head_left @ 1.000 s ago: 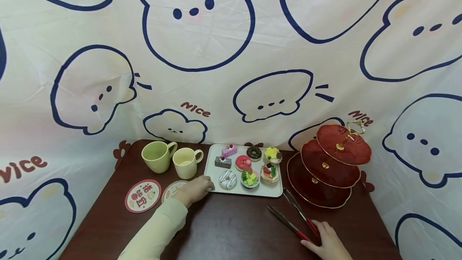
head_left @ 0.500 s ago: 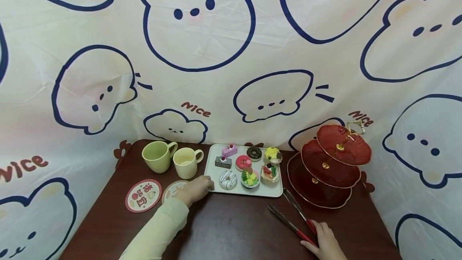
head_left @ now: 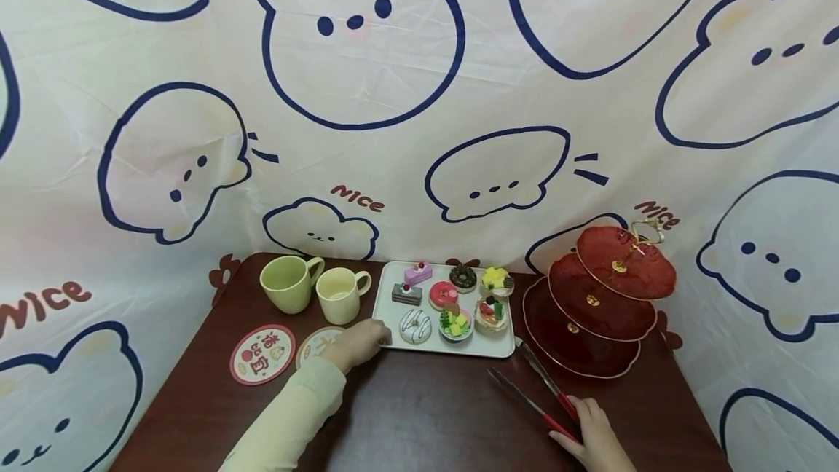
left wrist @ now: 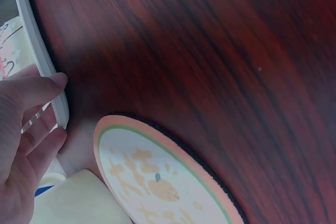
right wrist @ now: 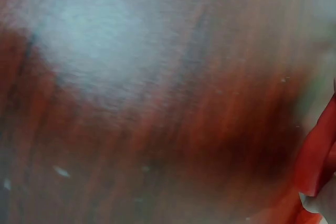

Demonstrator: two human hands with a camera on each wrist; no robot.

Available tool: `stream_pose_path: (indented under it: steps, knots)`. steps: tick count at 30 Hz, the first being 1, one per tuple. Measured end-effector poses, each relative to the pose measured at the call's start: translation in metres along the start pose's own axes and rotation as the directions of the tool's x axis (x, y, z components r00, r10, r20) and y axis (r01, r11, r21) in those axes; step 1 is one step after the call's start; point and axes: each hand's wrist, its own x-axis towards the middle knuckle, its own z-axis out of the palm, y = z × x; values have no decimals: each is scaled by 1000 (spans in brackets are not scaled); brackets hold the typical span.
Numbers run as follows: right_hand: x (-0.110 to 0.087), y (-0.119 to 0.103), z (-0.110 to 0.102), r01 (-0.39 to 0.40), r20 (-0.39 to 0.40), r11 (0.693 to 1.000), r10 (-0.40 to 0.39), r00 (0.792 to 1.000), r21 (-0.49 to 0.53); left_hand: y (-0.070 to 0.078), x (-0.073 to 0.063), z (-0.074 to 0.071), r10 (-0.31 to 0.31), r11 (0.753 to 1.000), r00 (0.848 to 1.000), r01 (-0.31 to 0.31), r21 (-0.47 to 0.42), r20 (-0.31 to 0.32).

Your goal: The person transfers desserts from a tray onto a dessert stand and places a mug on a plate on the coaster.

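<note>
Spreading under everything was the dark table [head_left: 419,421]. Taking the white tray as the dial's centre: tiered stand [head_left: 609,308] stood at 3 o'clock. White tray [head_left: 388,315] lay mid-table, holding pastries [head_left: 455,323]. Tongs [head_left: 562,400] pointed in from 4 o'clock, arms apart, one tip just beside the tray corner; table contact couldn't be told. Left hand [head_left: 359,344] pinched the tray rim at 8 o'clock; right hand [head_left: 596,439] gripped the tongs' red handles. Two mugs [head_left: 288,290] sat at 9. White donut [head_left: 422,326] was nearest the left hand.

Judged good handling: left pinch needed to stay firm, fingers outside the donut; right squeeze needed to be even and light, since soft toppings probably dented.
</note>
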Motion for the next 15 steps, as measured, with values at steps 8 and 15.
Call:
stream_pose_path:
  steps: [8,15]
  knots:
    - [8,-16,-13,27,-20,999,-27,999,40,0,0,0,-27,1000,1000,27,-5,-1]
    - [22,-38,-20,94,-73,996,-94,993,2,0,1,1,-52,998,999,52,-20,-1]
